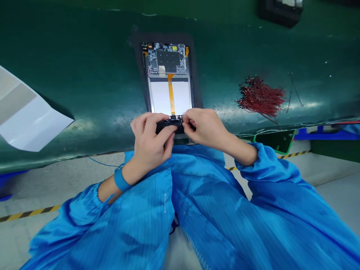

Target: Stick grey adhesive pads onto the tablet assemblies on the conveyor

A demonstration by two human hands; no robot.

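An opened tablet (157, 93) lies on a dark mat (198, 90), its circuit board (168, 62) at the far end and an orange flat cable (171, 93) running down its middle. At its near end my left hand (152, 137) curls over the edge, with thumb and fingers around a black shiny part (174, 120). My right hand (204, 125) is closed in a pinch at the right side of that part. What sits between the right fingertips is too small to make out. A blue wrist strap (121, 180) circles my left wrist.
On the green bench (107, 75), a heap of thin red-and-black wires (261, 95) lies to the right. White sheets (30, 116) hang over the left side. A black box-like object (279, 11) stands at the back right. The bench's front edge runs close to my body.
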